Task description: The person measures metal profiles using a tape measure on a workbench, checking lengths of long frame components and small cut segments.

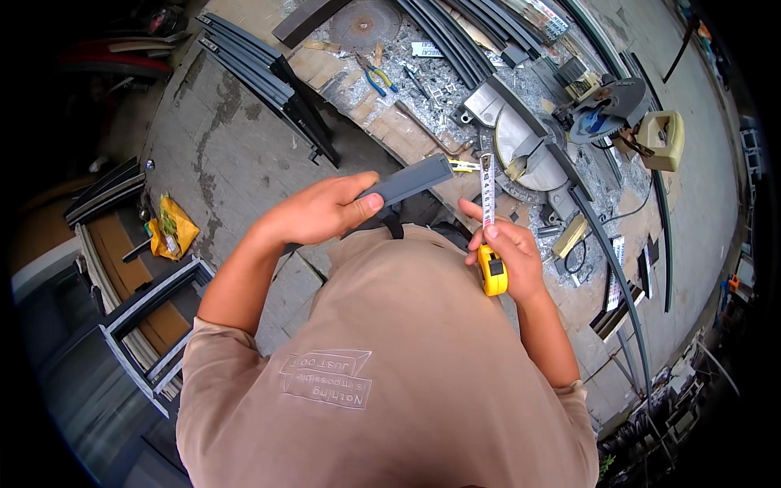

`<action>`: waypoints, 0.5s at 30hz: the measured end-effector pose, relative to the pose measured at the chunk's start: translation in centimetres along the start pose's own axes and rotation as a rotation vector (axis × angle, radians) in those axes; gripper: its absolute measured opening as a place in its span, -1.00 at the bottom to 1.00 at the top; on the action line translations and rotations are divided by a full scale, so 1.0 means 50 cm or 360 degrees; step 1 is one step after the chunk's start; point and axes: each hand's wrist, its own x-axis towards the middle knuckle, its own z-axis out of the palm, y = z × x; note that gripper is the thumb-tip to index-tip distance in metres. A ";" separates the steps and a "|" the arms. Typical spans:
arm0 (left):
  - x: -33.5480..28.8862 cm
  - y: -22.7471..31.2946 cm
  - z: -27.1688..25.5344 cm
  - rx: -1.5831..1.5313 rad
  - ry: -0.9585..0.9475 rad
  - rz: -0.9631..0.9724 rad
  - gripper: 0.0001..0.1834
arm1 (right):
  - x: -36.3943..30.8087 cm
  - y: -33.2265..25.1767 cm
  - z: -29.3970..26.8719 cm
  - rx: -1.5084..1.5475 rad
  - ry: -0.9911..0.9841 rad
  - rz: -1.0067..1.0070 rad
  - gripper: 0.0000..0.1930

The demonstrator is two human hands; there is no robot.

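My left hand (329,210) is closed around the near end of a short dark grey metal profile (411,180), which slants up and to the right. In my right hand (514,254) sits a yellow tape measure (493,272), its white blade (488,183) drawn out a short way, away from me. The blade's tip reaches the edge of the mitre saw's round base (521,150). Between profile and blade there is a gap. Just past the profile's far end lies a small yellow and white object (464,165) that I cannot make out.
Metal chips cover the workbench (390,126), where pliers (374,77) and a bent wrench (427,126) lie. The saw head (606,110) stands at the right. Long dark profiles (443,37) lie at the back; more are stacked (260,73) at the left. A yellow bag (172,228) rests on the floor.
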 end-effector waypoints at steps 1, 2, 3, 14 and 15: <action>-0.001 0.010 -0.008 -0.0039 -0.0054 -0.0020 -0.46 | 0.004 -0.005 0.006 -0.0015 -0.0006 -0.0064 -0.60; 0.000 0.011 -0.002 -0.0069 -0.0099 -0.0049 -0.45 | 0.003 -0.015 0.010 -0.0035 -0.0009 -0.0118 -0.60; 0.000 0.008 0.008 -0.0099 -0.0145 -0.0078 -0.45 | 0.002 -0.025 0.014 -0.0055 -0.0011 -0.0173 -0.60; 0.003 -0.043 0.078 0.0026 -0.0480 -0.0078 -0.44 | -0.023 -0.020 0.023 -0.0312 -0.0193 -0.0089 -0.55; 0.004 -0.045 0.080 -0.0005 -0.0487 -0.0101 -0.43 | -0.024 -0.018 0.024 -0.0295 -0.0179 -0.0082 -0.56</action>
